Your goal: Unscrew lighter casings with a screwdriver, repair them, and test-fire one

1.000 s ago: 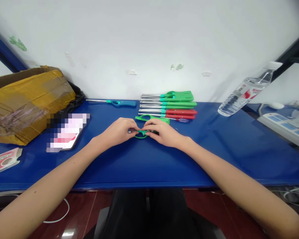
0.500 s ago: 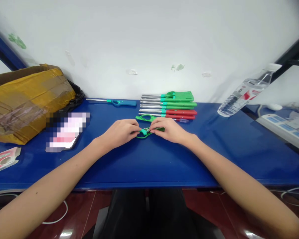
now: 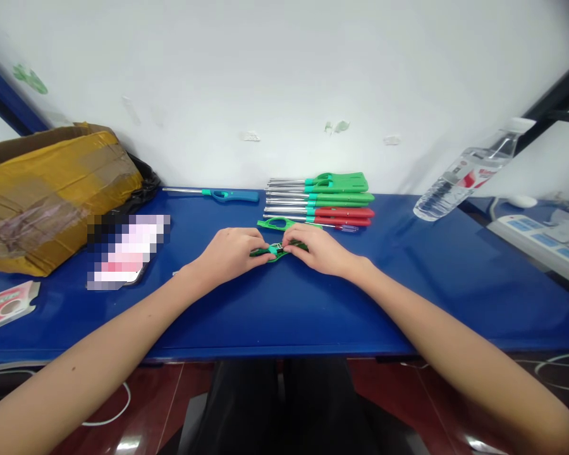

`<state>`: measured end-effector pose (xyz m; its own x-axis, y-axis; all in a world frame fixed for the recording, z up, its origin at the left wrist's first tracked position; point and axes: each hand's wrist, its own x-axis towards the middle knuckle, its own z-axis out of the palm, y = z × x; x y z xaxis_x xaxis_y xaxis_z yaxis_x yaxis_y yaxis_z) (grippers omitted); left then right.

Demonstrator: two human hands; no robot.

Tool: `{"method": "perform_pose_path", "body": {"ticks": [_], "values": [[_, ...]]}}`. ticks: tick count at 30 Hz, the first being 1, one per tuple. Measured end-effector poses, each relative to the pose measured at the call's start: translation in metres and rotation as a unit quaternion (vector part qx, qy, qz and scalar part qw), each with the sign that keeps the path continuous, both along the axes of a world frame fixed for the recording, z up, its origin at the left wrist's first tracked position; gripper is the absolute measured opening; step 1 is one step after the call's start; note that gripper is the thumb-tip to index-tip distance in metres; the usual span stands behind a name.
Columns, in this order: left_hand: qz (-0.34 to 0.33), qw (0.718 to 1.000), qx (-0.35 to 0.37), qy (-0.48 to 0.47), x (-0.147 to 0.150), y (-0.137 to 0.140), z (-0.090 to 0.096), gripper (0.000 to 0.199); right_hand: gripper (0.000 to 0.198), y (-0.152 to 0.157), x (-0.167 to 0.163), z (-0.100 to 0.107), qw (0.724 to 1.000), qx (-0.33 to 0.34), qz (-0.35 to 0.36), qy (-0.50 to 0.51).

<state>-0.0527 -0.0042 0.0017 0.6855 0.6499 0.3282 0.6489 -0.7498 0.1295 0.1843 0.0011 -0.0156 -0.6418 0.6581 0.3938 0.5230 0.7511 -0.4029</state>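
Note:
Both hands meet over the middle of the blue table. My left hand (image 3: 234, 253) is closed on the left end of an opened green lighter handle (image 3: 281, 257), thumb and fingers at its teal trigger piece (image 3: 274, 249). From the other side, my right hand (image 3: 320, 248) pinches the handle, its fingertips by a small dark part and thin wire inside. Much of the handle is hidden under the fingers. Just beyond lies another green handle half (image 3: 275, 224), partly behind my right hand.
Finished-looking green lighters (image 3: 346, 183) and red lighters (image 3: 346, 217) lie in a row near the wall, a blue one (image 3: 237, 196) to their left. A taped box (image 3: 52, 202) and phone (image 3: 128, 256) are left; a water bottle (image 3: 459, 180) and power strip (image 3: 535, 240) are right.
My left thumb and fingers have shifted right, now covering more of the teal piece. My right fingertips have moved slightly left, closer to the left hand.

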Motion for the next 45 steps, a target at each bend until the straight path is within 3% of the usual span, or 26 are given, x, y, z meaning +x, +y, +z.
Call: {"method": "perform_pose_path", "body": {"ticks": [24, 39, 45], "values": [[0.095, 0.994, -0.053, 0.019, 0.006, -0.008, 0.008, 0.014, 0.009, -0.004, -0.004, 0.003, 0.999, -0.031, 0.007, 0.029], [0.162, 0.984, -0.067, 0.013, 0.011, -0.013, 0.009, 0.018, 0.014, -0.002, -0.003, -0.006, 1.000, 0.017, 0.006, 0.024], [0.144, 0.985, -0.100, 0.001, 0.009, -0.009, 0.011, 0.015, 0.017, -0.003, -0.003, -0.008, 1.000, 0.025, 0.001, 0.020]]}}
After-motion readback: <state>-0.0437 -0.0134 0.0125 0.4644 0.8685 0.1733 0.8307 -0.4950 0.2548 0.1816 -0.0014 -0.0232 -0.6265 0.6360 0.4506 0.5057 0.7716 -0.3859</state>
